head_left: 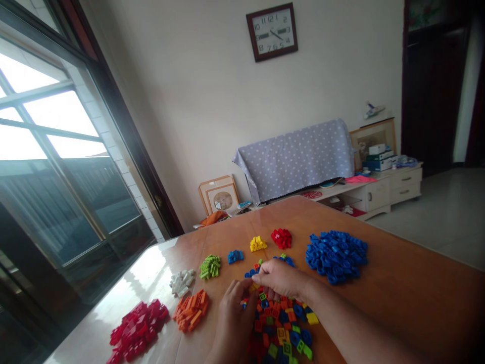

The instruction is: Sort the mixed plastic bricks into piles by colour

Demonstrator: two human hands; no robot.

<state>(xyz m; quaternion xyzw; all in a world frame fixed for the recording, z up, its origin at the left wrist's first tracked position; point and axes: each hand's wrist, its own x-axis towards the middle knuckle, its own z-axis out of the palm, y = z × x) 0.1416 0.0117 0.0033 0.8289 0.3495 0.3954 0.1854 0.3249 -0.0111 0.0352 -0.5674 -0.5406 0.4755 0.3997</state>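
Head | mixed pile (280,333) on table (397,283); left hand (238,303) curled at its left, right hand (278,278) pinched narrow over its far part, cannot tell what either holds | light fingertip work should scatter least | orange heap (192,309) left, blue heap (335,255) far-right of pile; more room right, table edge well beyond

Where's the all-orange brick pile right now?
Head view: the orange brick pile sits on the table left of the left hand, nearer the camera than the white pile and right of the pinkish-red pile.
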